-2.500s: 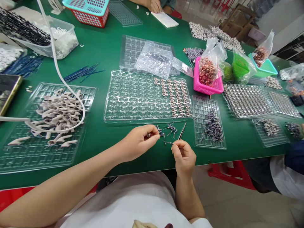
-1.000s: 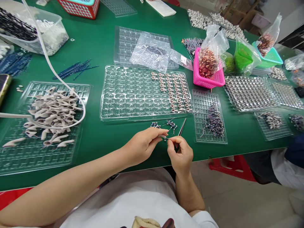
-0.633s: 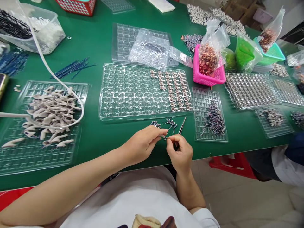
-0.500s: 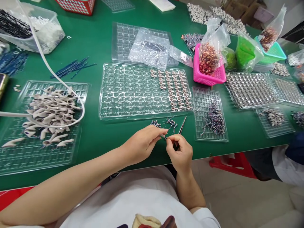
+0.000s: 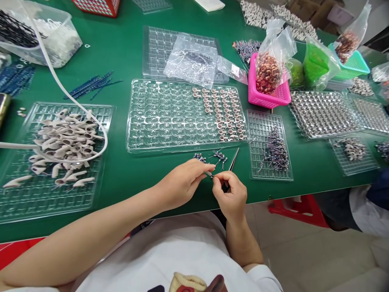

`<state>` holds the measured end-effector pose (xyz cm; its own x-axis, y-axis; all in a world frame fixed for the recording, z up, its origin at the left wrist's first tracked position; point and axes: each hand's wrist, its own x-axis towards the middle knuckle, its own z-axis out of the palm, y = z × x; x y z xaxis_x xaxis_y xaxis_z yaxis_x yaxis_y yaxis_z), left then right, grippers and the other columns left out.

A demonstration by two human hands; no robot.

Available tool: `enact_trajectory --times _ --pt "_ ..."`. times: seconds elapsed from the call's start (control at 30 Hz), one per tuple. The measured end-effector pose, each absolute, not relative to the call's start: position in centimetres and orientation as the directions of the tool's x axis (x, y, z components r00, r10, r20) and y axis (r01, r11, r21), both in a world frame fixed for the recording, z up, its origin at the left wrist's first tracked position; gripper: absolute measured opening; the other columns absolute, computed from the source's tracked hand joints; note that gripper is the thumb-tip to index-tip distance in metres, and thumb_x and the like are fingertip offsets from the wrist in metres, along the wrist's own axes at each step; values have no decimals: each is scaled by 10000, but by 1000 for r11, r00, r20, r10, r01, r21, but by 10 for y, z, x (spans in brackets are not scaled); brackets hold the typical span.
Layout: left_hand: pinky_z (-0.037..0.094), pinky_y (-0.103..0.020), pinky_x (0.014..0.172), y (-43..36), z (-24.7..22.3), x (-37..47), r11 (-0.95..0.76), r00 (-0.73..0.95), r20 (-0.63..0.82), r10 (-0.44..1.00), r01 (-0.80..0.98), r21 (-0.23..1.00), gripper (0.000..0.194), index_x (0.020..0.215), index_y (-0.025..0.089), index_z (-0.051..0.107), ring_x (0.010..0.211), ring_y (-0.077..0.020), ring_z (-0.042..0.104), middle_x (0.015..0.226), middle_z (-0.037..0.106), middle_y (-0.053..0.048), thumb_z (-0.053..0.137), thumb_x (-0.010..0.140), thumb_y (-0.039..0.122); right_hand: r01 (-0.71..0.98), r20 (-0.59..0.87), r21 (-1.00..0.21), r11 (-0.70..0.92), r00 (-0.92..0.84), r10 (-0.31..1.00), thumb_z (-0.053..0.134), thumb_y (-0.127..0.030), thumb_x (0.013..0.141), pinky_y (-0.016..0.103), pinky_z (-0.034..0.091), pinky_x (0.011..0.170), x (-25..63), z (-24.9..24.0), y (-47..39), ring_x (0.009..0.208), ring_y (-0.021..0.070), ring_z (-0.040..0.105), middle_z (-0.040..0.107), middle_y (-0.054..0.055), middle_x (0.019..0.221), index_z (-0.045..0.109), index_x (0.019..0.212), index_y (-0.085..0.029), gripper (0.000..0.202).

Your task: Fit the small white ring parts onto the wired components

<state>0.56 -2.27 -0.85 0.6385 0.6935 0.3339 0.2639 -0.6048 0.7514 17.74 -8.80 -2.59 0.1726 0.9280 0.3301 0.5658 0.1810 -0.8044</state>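
Both hands meet at the table's near edge: left hand (image 5: 182, 184) and right hand (image 5: 232, 196) pinch one tiny wired part (image 5: 210, 175) between closed fingertips, tweezers (image 5: 233, 159) lying just beyond

Bright plastics on a deep green table (image 5: 127, 52)

A clear gridded blister tray (image 5: 158, 117) holds rows of beige ring parts at its 3 o'clock side; at 2 o'clock, a hot-pink slotted basket (image 5: 267, 99) carries a bag of copper-coloured coils (image 5: 267, 73); at 9 o'clock, pale grey curved pieces (image 5: 65, 142).
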Motion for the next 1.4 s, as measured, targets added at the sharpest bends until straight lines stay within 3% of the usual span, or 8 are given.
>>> enact_trajectory --times 0.43,0.77,1.0,1.4 --pt "552 -287 821 -26 -8 8 -585 640 315 701 263 768 266 1184 123 601 920 -170 645 990 718 -78 466 958 84 568 347 -797 205 152 926 603 -134 878 254 480 626 178 -25 -89 672 113 578 662 -3 786 645 881 -207 85" --pt "547 -255 835 -26 -2 9 -454 605 248 756 213 865 272 1200 178 610 941 -143 680 1029 730 -43 500 959 118 432 364 -861 270 150 919 644 -146 874 281 514 650 181 -27 -92 786 150 644 705 30 913 663 1055 -237 203" --pt "558 -274 834 -27 -1 8 -467 612 264 746 197 862 289 1190 201 619 945 -154 682 1029 731 -46 502 946 99 436 381 -858 272 186 906 635 -146 875 288 531 657 179 -26 -91 749 145 642 698 15 842 668 957 -234 125" --pt "551 -257 819 -29 0 8 -501 614 310 726 162 850 334 1231 213 609 913 -140 664 994 718 -43 496 948 76 493 433 -816 301 178 883 647 -141 876 296 547 654 180 -27 -94 747 152 655 709 22 847 675 976 -237 141"
